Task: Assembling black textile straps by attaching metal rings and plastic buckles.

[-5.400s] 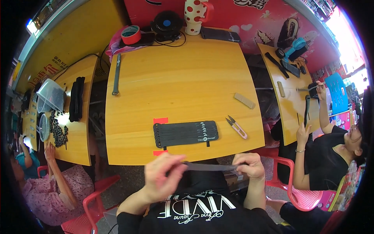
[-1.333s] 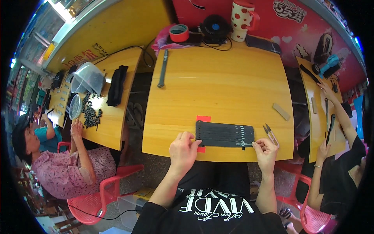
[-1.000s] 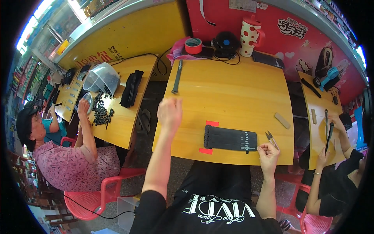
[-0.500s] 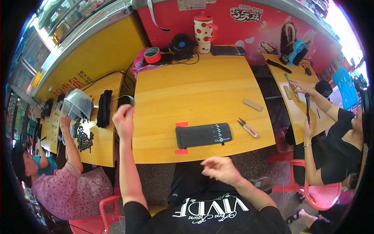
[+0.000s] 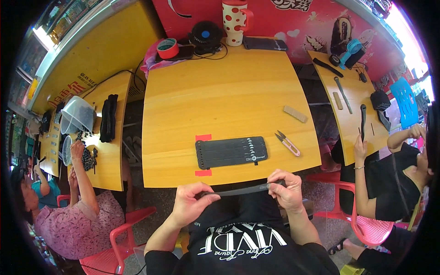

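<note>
The strap (image 5: pixel 243 189) bears small pale print near its right end; the stack (image 5: pixel 224 153) has pale lettering at its near right corner and a column of white crescents. Larger white letters cross the black shirt (image 5: pixel 238 243). The strap's long axis runs left to right, its printed end pointing right and slightly higher in view. It hangs above the lap, just off the near edge of the table (image 5: pixel 220 96). The left hand (image 5: pixel 192 201) pinches its left end between thumb and fingers; the right hand (image 5: pixel 286 190) pinches its right end. The stack lies lengthwise left to right, near the snips (image 5: pixel 288 144)
</note>
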